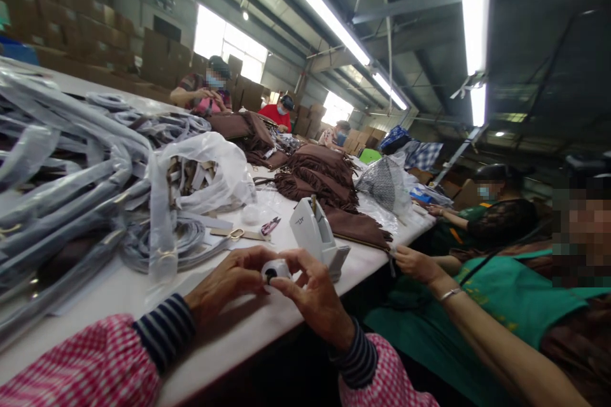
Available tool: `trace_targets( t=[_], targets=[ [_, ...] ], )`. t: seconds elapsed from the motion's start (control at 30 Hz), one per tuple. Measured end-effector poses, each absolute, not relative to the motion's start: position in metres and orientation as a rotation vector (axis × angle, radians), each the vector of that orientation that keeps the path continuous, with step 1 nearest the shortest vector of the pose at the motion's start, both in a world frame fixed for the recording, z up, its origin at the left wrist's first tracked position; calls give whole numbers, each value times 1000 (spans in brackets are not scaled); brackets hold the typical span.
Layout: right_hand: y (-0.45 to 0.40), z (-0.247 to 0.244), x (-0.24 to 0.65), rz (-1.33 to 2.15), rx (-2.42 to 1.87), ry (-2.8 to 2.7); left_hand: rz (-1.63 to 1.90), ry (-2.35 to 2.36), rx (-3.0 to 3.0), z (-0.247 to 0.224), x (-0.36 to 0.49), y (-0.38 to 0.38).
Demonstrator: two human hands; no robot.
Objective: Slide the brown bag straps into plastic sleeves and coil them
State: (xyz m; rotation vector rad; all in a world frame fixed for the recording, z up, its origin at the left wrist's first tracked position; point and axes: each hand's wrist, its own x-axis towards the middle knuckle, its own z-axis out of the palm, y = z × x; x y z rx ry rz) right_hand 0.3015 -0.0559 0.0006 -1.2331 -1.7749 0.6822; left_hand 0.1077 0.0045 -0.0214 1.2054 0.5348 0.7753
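Observation:
Between my two hands, above the white table (229,337), is a small white roll (278,268) with a dark hole in its side. My left hand (229,280) pinches it from the left, and my right hand (317,292) has thumb and fingers closed on its right side. Just behind my right hand stands a white tape dispenser (310,229). Small scissors (270,225) and a strap with a gold ring (236,234) lie beyond my left hand.
Plastic-wrapped grey straps (95,191) are heaped on the left. Brown fringed bags (319,178) are piled behind the dispenser. At the right, a person in a green apron (506,292) reaches a hand (420,267) to a bag's corner. Several people sit farther back.

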Motion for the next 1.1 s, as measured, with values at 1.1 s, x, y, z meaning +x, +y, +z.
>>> trace_targets(
  t=[1.1],
  targets=[
    [69, 61, 382, -106, -1928, -1844, 799, 629, 1357, -29, 111, 8]
  ],
)
